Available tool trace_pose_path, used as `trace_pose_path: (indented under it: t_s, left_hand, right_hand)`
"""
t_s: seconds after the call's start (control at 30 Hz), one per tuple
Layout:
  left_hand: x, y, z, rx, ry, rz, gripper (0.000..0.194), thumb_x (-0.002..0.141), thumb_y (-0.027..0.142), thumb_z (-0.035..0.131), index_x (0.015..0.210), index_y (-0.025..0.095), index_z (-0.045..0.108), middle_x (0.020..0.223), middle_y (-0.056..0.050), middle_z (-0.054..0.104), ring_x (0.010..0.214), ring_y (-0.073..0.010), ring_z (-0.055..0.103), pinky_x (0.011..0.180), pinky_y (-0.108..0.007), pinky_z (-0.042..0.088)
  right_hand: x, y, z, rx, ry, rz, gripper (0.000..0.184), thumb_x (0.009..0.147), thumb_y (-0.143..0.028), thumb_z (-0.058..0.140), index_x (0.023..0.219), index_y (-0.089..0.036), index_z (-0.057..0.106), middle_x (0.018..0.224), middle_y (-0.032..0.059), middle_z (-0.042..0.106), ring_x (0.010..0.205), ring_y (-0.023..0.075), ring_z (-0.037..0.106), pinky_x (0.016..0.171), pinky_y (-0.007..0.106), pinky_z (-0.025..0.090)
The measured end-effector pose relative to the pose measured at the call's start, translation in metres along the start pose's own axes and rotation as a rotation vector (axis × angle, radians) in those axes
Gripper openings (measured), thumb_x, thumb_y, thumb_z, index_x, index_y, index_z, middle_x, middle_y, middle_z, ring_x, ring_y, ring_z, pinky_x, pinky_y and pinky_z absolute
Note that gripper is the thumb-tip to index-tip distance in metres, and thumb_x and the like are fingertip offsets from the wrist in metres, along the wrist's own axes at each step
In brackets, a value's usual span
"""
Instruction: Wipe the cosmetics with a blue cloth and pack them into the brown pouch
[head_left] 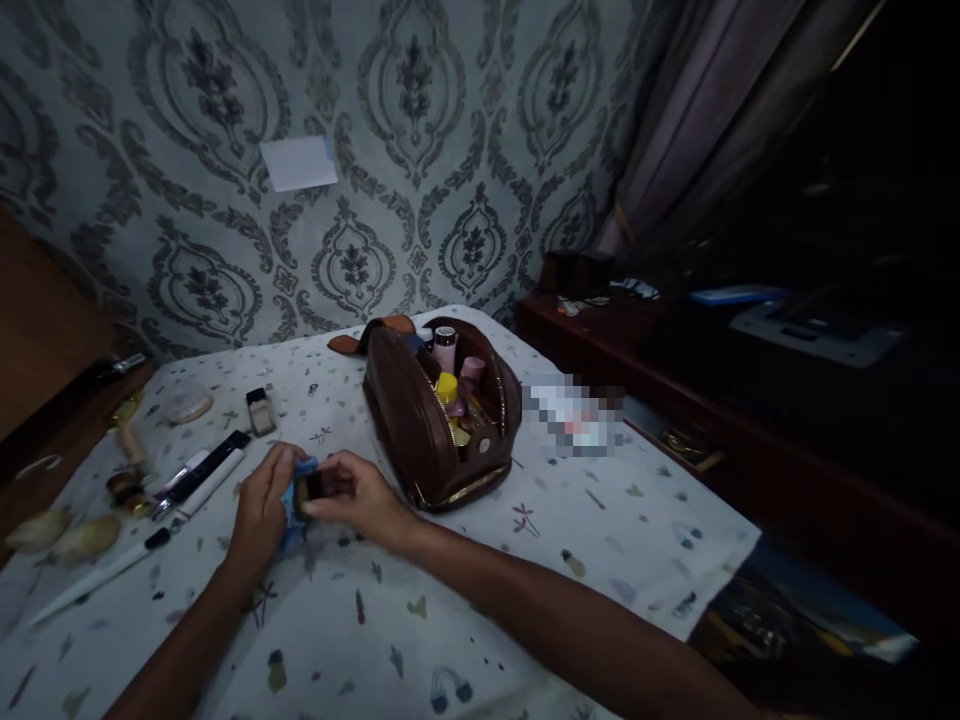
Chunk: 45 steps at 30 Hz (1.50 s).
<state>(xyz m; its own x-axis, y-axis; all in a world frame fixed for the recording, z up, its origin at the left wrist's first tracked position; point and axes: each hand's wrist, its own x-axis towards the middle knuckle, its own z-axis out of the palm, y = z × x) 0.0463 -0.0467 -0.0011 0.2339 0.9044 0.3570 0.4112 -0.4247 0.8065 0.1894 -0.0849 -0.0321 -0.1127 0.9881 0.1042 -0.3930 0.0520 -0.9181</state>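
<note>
Over a table under a patterned white cloth [480,590], my left hand [262,505] is closed on a small blue cloth [297,498]. My right hand [356,493] pinches a small dark object [310,487] against that cloth; what the object is I cannot make out. Just right of my hands stands an open brown leather toiletry bag [420,425] holding several small bottles, one with a yellow cap [447,386] and some pink ones.
Cosmetics lie to the left: a small glass bottle [261,411], a round compact [187,405], black and white tubes [199,472], a long white stick [90,580]. A dark wooden shelf [675,390] stands to the right, a patterned wall behind.
</note>
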Motion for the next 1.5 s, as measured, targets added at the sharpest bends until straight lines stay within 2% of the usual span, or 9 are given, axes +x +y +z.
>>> trace_pose_path:
  t_s: [0.13,0.23,0.4,0.6,0.77,0.97,1.13,1.3,1.5]
  left_hand:
    - [0.002,0.007,0.004,-0.215,-0.010,-0.219,0.052,0.082,0.070,0.052,0.079,0.020,0.062,0.071,0.000,0.062,0.073,-0.0202,0.057,0.071,-0.029,0.047]
    - [0.003,0.007,0.008,-0.369,-0.024,-0.391,0.059,0.068,0.077,0.064,0.077,0.018,0.064,0.071,0.000,0.066,0.073,-0.0208,0.061,0.070,-0.029,0.049]
    - [0.008,-0.006,0.014,-0.474,0.027,-0.589,0.055,0.054,0.067,0.079,0.074,0.018,0.067,0.067,0.000,0.067,0.067,-0.0214,0.062,0.062,-0.030,0.051]
    - [0.008,-0.019,0.023,-0.526,0.164,-0.493,0.033,0.057,0.040,0.081,0.076,0.017,0.068,0.077,-0.002,0.071,0.087,-0.0244,0.066,0.082,-0.033,0.051]
    - [0.001,-0.020,0.029,-0.512,0.190,-0.436,0.028,0.068,0.046,0.075,0.075,0.020,0.065,0.077,-0.002,0.069,0.085,-0.0220,0.065,0.080,-0.031,0.050]
    - [-0.002,-0.007,0.029,-0.483,0.073,-0.280,0.041,0.075,0.058,0.065,0.068,0.020,0.054,0.066,0.003,0.052,0.066,-0.0140,0.050,0.064,-0.025,0.043]
    - [-0.003,-0.002,0.023,-0.376,0.040,-0.152,0.035,0.086,0.054,0.056,0.075,0.020,0.053,0.071,0.002,0.049,0.072,-0.0150,0.047,0.069,-0.025,0.040]
    - [-0.005,-0.002,0.020,-0.274,0.033,-0.119,0.032,0.091,0.051,0.051,0.080,0.021,0.054,0.069,0.003,0.049,0.069,-0.0154,0.046,0.067,-0.026,0.038]
    - [-0.004,-0.007,0.017,-0.230,0.050,-0.105,0.028,0.092,0.048,0.049,0.087,0.021,0.056,0.075,0.002,0.052,0.074,-0.0164,0.049,0.072,-0.027,0.040]
  right_hand:
    - [-0.011,-0.020,-0.002,-0.535,0.002,-0.305,0.036,0.075,-0.031,0.081,0.102,-0.020,0.060,0.096,0.0009,0.063,0.091,0.0173,0.060,0.085,0.031,0.049]
    - [-0.016,-0.034,-0.004,-0.875,-0.076,-0.507,0.034,0.083,-0.018,0.073,0.113,-0.018,0.057,0.113,0.0085,0.062,0.110,0.0212,0.057,0.097,0.034,0.047]
    - [-0.016,-0.039,-0.006,-1.112,-0.121,-0.613,0.036,0.088,-0.018,0.068,0.121,-0.016,0.055,0.124,0.0133,0.061,0.119,0.0235,0.053,0.103,0.035,0.045]
    - [-0.013,-0.031,-0.007,-0.975,-0.077,-0.584,0.039,0.086,-0.013,0.067,0.123,-0.021,0.055,0.118,0.0098,0.062,0.114,0.0228,0.056,0.100,0.037,0.048]
    - [-0.007,-0.022,-0.010,-0.827,0.048,-0.474,0.028,0.083,-0.017,0.065,0.110,-0.021,0.058,0.105,0.0065,0.064,0.098,0.0208,0.061,0.086,0.033,0.050]
    - [-0.001,-0.019,-0.009,-0.799,0.166,-0.287,0.019,0.081,-0.034,0.064,0.091,-0.019,0.057,0.079,0.0007,0.062,0.071,0.0161,0.057,0.064,0.026,0.044]
    - [0.002,-0.020,-0.009,-0.682,0.154,-0.150,0.034,0.084,-0.054,0.058,0.075,-0.021,0.052,0.061,-0.0039,0.051,0.056,0.0133,0.049,0.051,0.025,0.037]
    - [0.002,-0.014,-0.010,-0.540,0.126,-0.047,0.039,0.082,-0.059,0.059,0.076,-0.023,0.048,0.062,-0.0039,0.050,0.053,0.0135,0.049,0.047,0.024,0.039]
    - [0.005,-0.006,-0.011,-0.610,0.128,-0.104,0.032,0.078,-0.051,0.063,0.079,-0.021,0.051,0.066,-0.0037,0.052,0.059,0.0139,0.050,0.053,0.025,0.040]
